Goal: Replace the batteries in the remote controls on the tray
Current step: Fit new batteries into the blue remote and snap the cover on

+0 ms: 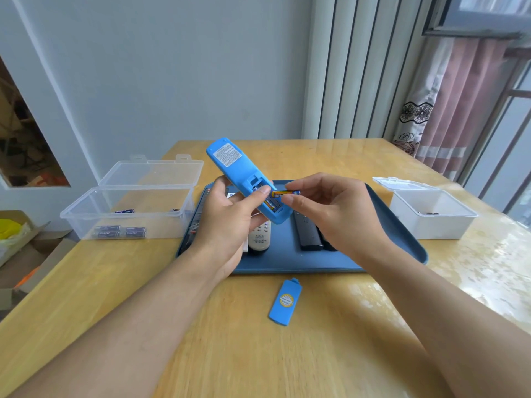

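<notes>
Above the blue tray (402, 239), the left hand (227, 222) grips the blue remote (238, 173) back-up, its compartment open. The right hand (324, 205) pinches a battery (286, 193) just beside the compartment; another seems seated inside, though it's hard to tell. A loose grip could drop that battery among the remotes on the tray. The cover (286, 301) lies on the table (316, 354), nearer the person than the tray.

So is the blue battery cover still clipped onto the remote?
No, the blue battery cover lies on the table in front of the tray, apart from the blue remote.
</notes>
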Demonstrator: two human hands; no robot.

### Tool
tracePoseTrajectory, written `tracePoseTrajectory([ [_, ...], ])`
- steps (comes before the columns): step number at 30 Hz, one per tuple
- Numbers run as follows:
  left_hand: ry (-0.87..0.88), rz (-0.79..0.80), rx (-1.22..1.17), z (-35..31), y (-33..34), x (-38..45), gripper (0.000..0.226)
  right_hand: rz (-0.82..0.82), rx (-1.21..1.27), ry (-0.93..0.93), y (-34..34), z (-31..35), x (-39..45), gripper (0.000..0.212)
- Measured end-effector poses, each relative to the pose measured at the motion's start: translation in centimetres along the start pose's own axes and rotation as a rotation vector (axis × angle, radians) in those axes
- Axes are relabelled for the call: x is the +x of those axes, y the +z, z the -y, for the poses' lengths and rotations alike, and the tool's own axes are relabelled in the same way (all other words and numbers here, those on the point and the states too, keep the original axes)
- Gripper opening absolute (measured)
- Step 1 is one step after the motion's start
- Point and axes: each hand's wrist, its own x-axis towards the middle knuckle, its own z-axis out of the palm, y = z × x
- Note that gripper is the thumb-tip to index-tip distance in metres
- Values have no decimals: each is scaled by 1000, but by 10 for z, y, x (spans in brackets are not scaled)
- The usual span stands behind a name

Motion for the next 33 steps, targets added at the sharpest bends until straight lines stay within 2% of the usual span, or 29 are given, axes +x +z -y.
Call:
tracePoseTrajectory([
  [7, 32, 22, 7, 4, -1, -2, 46, -9, -36, -3, 5, -5, -3, 15],
  [10, 36, 22, 19, 4, -1, -2, 43, -14, -107, -20, 6, -7, -4, 18],
  [15, 16, 6, 36, 3, -2, 0, 29, 27, -335, -162, 8, -11, -2, 18],
  [19, -11, 48, 84, -1, -5, 1, 24, 39, -219, 8, 5, -6, -1, 11],
  [23, -4, 114, 151, -4, -7, 1, 22, 108, -47, 206, 3, 0, 0, 28],
  [26, -13, 156, 199, -3, -8, 0, 21, 175, 8, 381, 2, 3, -1, 30],
  [29, -14, 194, 193, -2, -6, -1, 22, 165, 66, 428, 3, 4, -1, 30],
  [33, 12, 235, 192, 0, -6, -1, 25, 133, 76, 397, 2, 6, -1, 31],
])
